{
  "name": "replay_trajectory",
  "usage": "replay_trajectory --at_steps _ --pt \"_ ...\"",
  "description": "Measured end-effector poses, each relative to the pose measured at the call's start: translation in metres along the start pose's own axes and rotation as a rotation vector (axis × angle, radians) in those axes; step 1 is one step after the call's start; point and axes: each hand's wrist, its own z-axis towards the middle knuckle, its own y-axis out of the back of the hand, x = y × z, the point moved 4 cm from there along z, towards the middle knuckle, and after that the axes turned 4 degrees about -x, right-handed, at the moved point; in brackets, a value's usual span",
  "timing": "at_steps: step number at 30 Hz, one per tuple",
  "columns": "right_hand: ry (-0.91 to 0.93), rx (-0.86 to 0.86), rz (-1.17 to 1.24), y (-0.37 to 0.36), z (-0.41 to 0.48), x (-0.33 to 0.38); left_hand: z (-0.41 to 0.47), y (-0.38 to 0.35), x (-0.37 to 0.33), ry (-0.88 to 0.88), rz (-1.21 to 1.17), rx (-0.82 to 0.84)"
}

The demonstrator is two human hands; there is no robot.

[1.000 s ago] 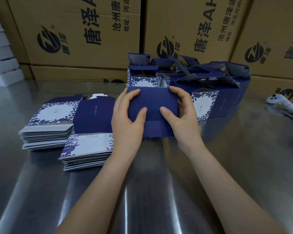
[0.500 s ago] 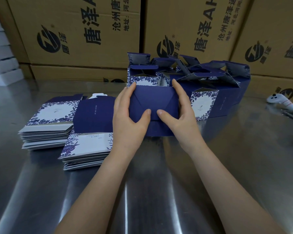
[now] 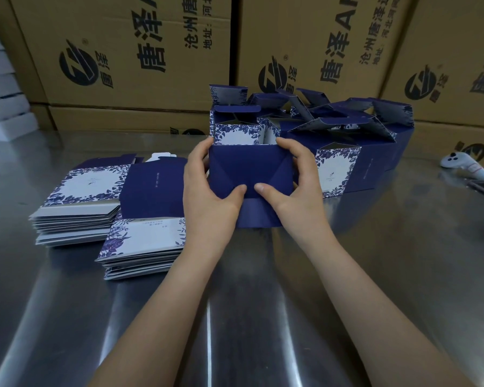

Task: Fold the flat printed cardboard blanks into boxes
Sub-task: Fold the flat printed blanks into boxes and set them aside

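- You are gripping the navy box (image 3: 250, 166) in both hands, low over the table (image 3: 263, 317); whether it is touching, you cannot tell.
- Your left hand (image 3: 207, 191) is clasping its left side and your right hand (image 3: 301, 188) its right, fingers (image 3: 291, 148) curling behind, thumbs pressing the folded flaps.
- Flat blanks (image 3: 148, 238) are lying in two stacks left of the box.
- Folded boxes (image 3: 347, 152) are standing just behind it, lids open.
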Motion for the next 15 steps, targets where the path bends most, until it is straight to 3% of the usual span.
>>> replay_trajectory --at_steps 15 --pt "0.257 -0.115 -0.169 -0.0008 -0.0019 0.0061 -0.0015 0.0017 -0.0019 -0.132 0.059 -0.091"
